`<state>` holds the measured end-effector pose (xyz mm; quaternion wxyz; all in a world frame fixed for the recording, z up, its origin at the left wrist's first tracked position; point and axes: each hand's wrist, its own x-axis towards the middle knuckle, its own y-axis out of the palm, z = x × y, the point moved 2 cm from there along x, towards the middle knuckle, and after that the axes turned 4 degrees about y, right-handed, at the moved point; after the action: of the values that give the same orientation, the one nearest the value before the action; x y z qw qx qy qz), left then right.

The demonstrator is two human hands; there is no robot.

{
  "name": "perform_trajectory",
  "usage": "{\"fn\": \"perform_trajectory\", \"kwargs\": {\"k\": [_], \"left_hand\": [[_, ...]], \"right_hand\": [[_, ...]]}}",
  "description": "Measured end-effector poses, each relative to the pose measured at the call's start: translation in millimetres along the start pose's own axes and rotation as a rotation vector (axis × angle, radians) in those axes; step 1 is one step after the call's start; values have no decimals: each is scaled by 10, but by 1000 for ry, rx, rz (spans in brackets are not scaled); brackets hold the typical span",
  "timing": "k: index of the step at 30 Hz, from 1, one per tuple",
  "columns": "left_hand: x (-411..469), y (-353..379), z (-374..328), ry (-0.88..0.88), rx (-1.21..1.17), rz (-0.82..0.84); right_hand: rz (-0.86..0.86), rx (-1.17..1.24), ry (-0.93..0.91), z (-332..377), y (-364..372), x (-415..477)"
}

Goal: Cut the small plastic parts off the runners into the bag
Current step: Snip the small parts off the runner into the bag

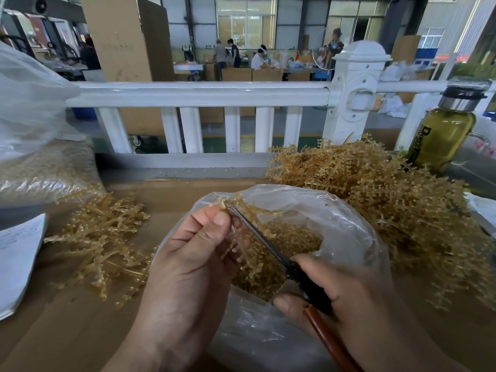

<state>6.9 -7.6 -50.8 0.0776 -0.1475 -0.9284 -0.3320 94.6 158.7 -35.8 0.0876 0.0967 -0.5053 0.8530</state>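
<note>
While the left hand (193, 253) pinches a runner (249, 210) between thumb and fingers above the open mouth of the bag (349, 232), the right hand (343, 288) grips the scissors (268, 245) with its fingers curled round the handles. The blades lie along the runner, tips close to the left thumb, and look nearly pressed together. Whether a branch sits between them cannot be told.

The step in hand is judged to be cutting, partway through this runner, since small parts show on its lower branches. Cut parts (290, 234) already fill the bottom of the bag.

The next move calls for opening the blades, setting them at the root of an uncut part and keeping the runner over the bag mouth so the part drops inside. A large pile of runners (389, 189) lies far right and a smaller pile (102, 237) lies left, both on the cardboard (174, 194).
</note>
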Motion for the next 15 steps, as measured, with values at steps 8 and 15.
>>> {"fn": "perform_trajectory", "kwargs": {"k": [8, 15], "left_hand": [[-19, 18, 16, 24, 54, -8], [-20, 39, 23, 14, 43, -5]], "right_hand": [[73, 74, 38, -14, 6, 9], [65, 79, 57, -33, 22, 7]]}}
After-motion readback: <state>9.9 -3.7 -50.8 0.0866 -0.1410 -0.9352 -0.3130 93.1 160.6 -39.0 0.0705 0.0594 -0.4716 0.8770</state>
